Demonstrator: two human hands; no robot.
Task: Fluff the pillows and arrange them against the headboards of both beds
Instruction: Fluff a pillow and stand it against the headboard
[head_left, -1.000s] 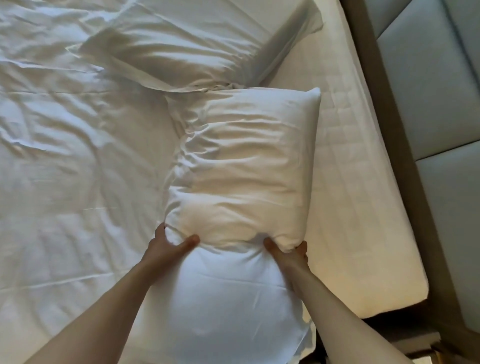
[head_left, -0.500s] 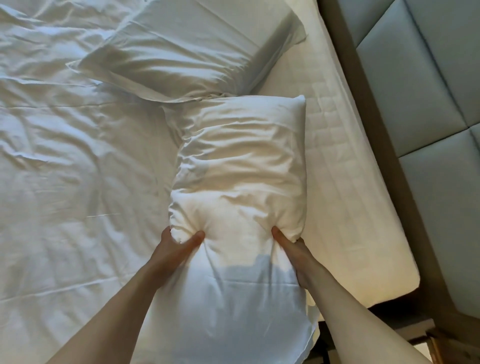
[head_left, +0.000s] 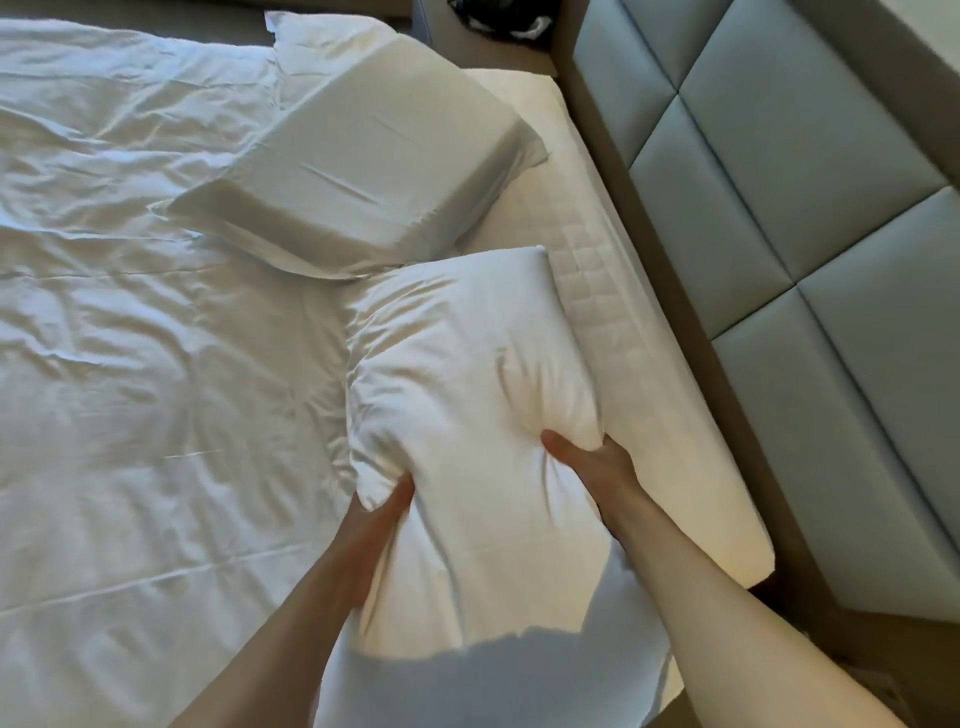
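Note:
A white pillow (head_left: 467, 364) lies lengthwise on the bed, its far end pointing away from me. My left hand (head_left: 376, 512) pinches its left side and my right hand (head_left: 592, 460) digs into its right side, creasing the fabric. A second white pillow (head_left: 363, 161) lies flat and angled just beyond it, overlapping the first pillow's far corner. The grey padded headboard (head_left: 789, 171) runs along the right, apart from both pillows across a strip of bare mattress (head_left: 623, 332).
A crumpled white duvet (head_left: 145, 338) covers the left of the bed. A brown frame edge (head_left: 691, 312) separates mattress and headboard. A dark object (head_left: 498, 18) sits at the top beyond the bed.
Both hands have squeezed further into the pillow and shifted it slightly toward the headboard. My view has tilted, showing more of the far pillow and headboard.

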